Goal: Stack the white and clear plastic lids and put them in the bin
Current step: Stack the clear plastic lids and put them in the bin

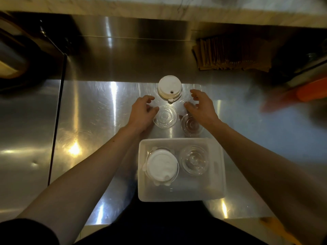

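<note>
A stack of white lids [169,87] stands on the steel counter, farthest from me. Just nearer lie two stacks of clear lids: one [165,117] at my left hand, one [190,126] partly under my right hand. My left hand [142,113] is open, thumb touching the rim of the left clear stack. My right hand [201,107] hovers open, fingers curled, over the right clear stack. The translucent white bin [216,174] sits close to me, holding a white lid stack [161,165] and a clear lid stack [193,160].
A pile of brown paper sleeves [230,53] leans at the back right. An orange object [309,91] lies blurred at the right edge. A dark gap [56,110] splits the counter at the left. The steel backsplash [134,50] rises behind the lids.
</note>
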A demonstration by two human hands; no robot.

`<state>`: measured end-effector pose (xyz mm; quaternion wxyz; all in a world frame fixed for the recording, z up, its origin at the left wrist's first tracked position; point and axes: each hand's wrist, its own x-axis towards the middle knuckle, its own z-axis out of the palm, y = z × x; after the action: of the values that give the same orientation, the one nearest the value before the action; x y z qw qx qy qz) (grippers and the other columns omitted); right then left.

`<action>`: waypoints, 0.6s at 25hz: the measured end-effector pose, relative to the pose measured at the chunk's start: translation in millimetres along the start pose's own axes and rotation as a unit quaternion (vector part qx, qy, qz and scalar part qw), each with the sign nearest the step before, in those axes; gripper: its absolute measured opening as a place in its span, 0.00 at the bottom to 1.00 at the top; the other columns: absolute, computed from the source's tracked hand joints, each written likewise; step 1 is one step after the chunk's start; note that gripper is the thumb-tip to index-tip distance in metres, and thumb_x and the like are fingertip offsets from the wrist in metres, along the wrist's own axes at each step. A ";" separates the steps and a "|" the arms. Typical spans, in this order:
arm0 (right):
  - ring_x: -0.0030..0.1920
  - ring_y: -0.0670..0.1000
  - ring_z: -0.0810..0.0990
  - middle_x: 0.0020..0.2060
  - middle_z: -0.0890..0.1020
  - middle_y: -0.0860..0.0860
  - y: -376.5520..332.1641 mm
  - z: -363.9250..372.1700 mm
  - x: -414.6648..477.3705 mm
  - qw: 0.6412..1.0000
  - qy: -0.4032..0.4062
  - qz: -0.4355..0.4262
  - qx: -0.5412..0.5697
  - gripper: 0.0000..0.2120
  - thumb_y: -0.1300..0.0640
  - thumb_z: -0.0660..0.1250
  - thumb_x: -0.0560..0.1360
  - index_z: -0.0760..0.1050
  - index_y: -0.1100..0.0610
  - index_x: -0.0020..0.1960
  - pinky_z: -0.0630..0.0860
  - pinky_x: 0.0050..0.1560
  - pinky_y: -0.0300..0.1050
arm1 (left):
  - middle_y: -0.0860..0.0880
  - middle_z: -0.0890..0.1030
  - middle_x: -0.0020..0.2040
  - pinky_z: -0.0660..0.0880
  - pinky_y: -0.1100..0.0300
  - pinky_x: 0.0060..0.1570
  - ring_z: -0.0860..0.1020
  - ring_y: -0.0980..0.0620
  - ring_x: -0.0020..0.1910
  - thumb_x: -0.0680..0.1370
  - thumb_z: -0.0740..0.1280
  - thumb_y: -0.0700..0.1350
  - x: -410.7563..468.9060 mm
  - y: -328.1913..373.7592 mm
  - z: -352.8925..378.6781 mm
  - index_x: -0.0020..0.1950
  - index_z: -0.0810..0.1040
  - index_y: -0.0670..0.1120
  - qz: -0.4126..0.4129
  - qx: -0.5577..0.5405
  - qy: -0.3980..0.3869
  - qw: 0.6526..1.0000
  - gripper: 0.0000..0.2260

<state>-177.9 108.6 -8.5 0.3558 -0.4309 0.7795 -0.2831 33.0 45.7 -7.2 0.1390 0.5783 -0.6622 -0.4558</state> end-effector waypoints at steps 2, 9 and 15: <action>0.65 0.52 0.73 0.68 0.71 0.56 4.4 -4.2 -8.3 1.000 -0.006 0.001 -0.016 0.25 0.54 0.69 0.76 0.67 0.55 0.71 0.70 0.60 0.39 | 0.45 0.75 0.63 0.75 0.58 0.58 0.75 0.54 0.52 0.76 0.70 0.45 -9.2 1.4 2.2 0.65 0.74 0.48 0.016 0.018 -0.009 1.000 0.18; 0.59 0.49 0.75 0.66 0.73 0.56 17.0 -25.5 -29.5 0.998 -0.003 0.039 -0.048 0.23 0.55 0.69 0.76 0.69 0.55 0.70 0.69 0.56 0.37 | 0.45 0.80 0.58 0.77 0.56 0.53 0.80 0.49 0.50 0.75 0.70 0.44 -26.2 34.0 22.4 0.63 0.76 0.45 0.089 0.058 -0.115 0.988 0.17; 0.58 0.55 0.79 0.61 0.79 0.58 30.7 -37.8 -41.0 0.993 -0.025 0.091 -0.073 0.21 0.56 0.70 0.75 0.72 0.58 0.66 0.73 0.54 0.43 | 0.42 0.77 0.62 0.74 0.58 0.52 0.79 0.46 0.57 0.75 0.69 0.44 -26.0 49.7 48.6 0.68 0.73 0.44 0.052 0.109 -0.213 0.970 0.21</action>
<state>-207.1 163.9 3.5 0.3670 -0.3900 0.8248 -0.1813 -25.7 86.3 13.2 -0.0454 0.4441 -0.7513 -0.4860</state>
